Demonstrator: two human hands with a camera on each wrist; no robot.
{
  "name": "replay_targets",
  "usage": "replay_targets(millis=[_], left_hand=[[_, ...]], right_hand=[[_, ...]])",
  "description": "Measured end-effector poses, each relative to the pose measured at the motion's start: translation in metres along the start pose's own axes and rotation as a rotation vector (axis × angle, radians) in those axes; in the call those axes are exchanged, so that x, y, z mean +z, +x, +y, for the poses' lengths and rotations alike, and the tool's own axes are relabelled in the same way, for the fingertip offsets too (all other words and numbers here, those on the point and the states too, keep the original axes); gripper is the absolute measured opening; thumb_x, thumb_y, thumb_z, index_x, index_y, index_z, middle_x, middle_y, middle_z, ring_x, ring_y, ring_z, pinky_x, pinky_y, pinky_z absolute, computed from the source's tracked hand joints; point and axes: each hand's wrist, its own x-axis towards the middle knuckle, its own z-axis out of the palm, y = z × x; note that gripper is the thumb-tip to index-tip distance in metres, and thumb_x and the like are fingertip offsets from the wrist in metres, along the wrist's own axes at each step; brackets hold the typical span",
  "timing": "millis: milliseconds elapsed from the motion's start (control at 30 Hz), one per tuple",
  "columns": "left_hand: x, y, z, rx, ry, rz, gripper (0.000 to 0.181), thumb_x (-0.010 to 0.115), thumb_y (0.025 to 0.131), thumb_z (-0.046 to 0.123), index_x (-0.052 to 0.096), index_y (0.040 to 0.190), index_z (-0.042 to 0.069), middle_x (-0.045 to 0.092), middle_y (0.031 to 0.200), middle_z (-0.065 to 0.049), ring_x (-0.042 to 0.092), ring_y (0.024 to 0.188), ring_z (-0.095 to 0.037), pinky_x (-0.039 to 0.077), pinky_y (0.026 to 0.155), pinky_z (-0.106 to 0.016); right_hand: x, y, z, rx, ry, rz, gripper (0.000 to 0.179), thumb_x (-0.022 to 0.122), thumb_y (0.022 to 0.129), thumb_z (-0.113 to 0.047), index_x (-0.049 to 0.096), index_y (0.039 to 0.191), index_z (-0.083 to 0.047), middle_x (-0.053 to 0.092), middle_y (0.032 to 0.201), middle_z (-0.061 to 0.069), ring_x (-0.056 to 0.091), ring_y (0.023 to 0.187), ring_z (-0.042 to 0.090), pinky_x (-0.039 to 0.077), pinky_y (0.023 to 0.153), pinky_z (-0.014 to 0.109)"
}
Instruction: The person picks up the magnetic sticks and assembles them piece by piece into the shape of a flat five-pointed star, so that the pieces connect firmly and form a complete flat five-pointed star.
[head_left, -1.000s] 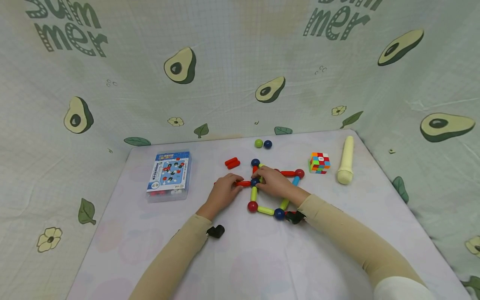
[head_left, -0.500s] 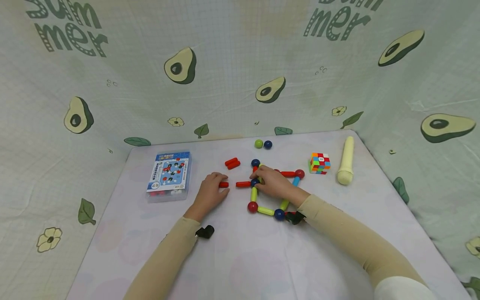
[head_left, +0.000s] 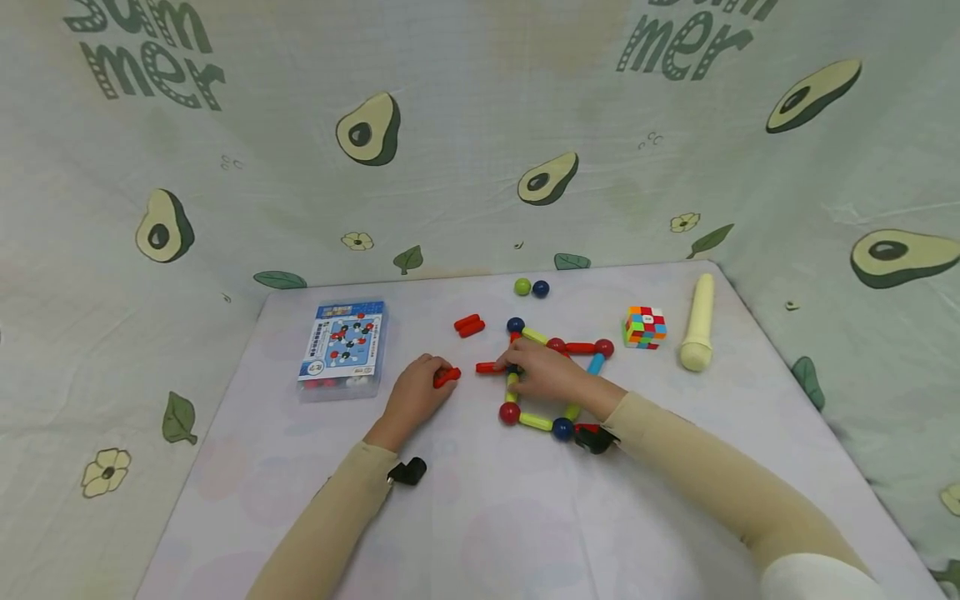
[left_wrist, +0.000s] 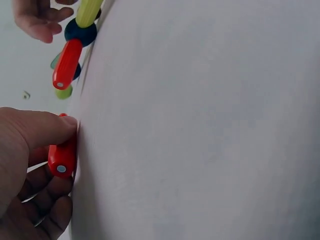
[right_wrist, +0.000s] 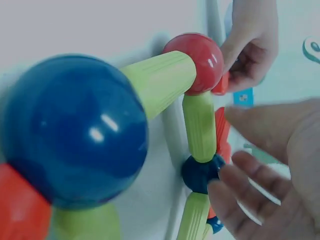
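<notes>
My left hand [head_left: 412,392] pinches a red magnetic rod [left_wrist: 62,157] between thumb and fingers, just above or on the tabletop. To its right lies a linked frame of magnetic rods and balls. A second red rod [head_left: 487,367] sticks out leftward from a dark blue ball [right_wrist: 200,172] at the frame's left side. Over that ball is my right hand [head_left: 551,371]; in the right wrist view its thumb and fingers are spread beside the ball, with no grip visible. A red ball [head_left: 509,413] and another dark blue ball [head_left: 562,429] form the near corners.
A clear box with a blue-and-white label [head_left: 341,346] stands at left. Loose red rods [head_left: 469,326], a green ball [head_left: 522,287] and a dark blue ball [head_left: 541,289] lie behind the frame. At right are a puzzle cube [head_left: 645,327] and a cream microphone-shaped object [head_left: 697,325].
My left hand has drawn left from the frame with one red rod, which is now tilted; the other stays attached to the ball. My right hand's fingers have loosened around the dark blue ball.
</notes>
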Motion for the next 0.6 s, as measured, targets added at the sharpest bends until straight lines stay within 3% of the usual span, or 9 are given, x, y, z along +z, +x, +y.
replay_targets(millis=[167, 300, 600], left_hand=[[0.002, -0.002, 0.002, -0.013, -0.03, -0.014, 0.033, 0.077, 0.092, 0.028, 0.07, 0.121, 0.013, 0.061, 0.1, -0.001, 0.056, 0.087, -0.018, 0.053, 0.08, -0.033], [0.004, -0.004, 0.003, 0.001, -0.037, -0.011, 0.033, 0.077, 0.092, 0.027, 0.07, 0.121, 0.013, 0.061, 0.098, 0.0, 0.055, 0.085, -0.017, 0.052, 0.077, -0.032], [0.004, -0.008, 0.004, 0.114, -0.052, -0.07, 0.024, 0.077, 0.092, 0.022, 0.072, 0.115, 0.016, 0.067, 0.11, 0.0, 0.058, 0.1, -0.018, 0.053, 0.091, -0.035]], right_hand=[[0.005, -0.011, -0.004, -0.008, 0.047, -0.131, 0.044, 0.08, 0.089, -0.033, 0.068, 0.13, -0.024, 0.059, 0.123, -0.007, 0.055, 0.101, 0.012, 0.051, 0.085, 0.028], [0.01, -0.017, -0.005, -0.063, 0.041, -0.179, 0.041, 0.081, 0.089, -0.032, 0.068, 0.126, -0.023, 0.054, 0.118, -0.008, 0.055, 0.099, 0.011, 0.051, 0.086, 0.027], [0.013, -0.016, -0.007, -0.072, -0.005, -0.067, 0.03, 0.08, 0.09, -0.026, 0.07, 0.118, -0.019, 0.051, 0.105, -0.004, 0.054, 0.086, 0.012, 0.05, 0.075, 0.026]])
